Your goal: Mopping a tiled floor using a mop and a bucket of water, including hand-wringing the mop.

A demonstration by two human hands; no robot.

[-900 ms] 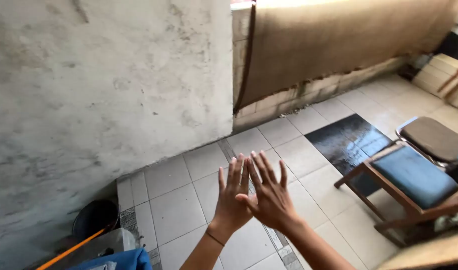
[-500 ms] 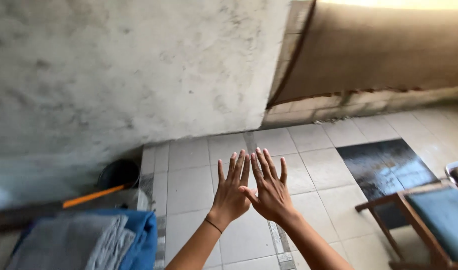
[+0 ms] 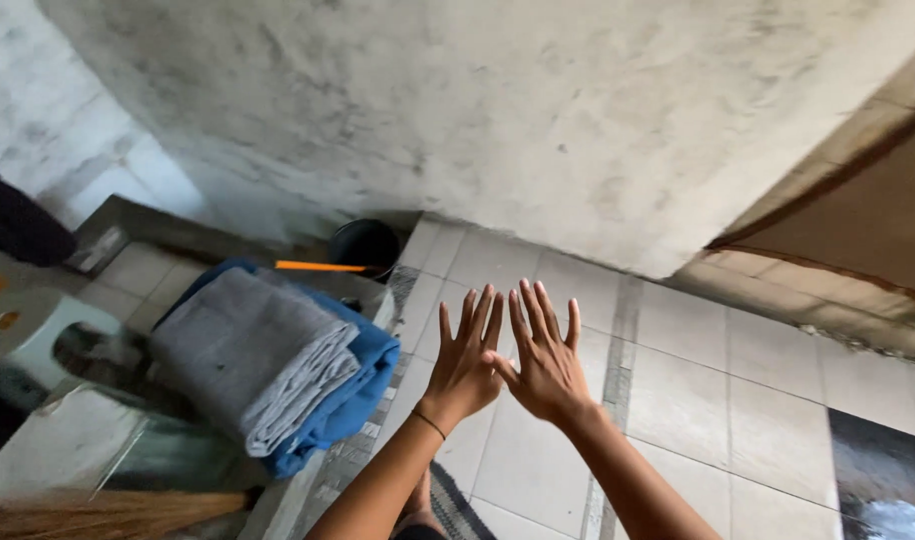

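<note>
My left hand [image 3: 465,362] and my right hand [image 3: 545,357] are stretched out in front of me, backs toward me, fingers spread. They overlap slightly, the right thumb lying across the left hand. Neither holds anything. A thin dark band circles my left wrist. Below them is a pale tiled floor [image 3: 698,400]. To the left, nearest my left hand, lies a folded stack of grey cloth [image 3: 248,355] on blue cloth [image 3: 353,395].
A rough plastered wall [image 3: 458,110] rises ahead. A dark bucket [image 3: 366,246] with an orange stick [image 3: 323,267] stands at its foot. A broom [image 3: 98,512] lies at the lower left, beside a pale stool [image 3: 33,325]. A brown hanging sheet [image 3: 868,215] is at right.
The view has swung left and tilted: the chairs at right have left the frame, the cloth stack, stool and broom have come in. My hands keep the same spread pose.
</note>
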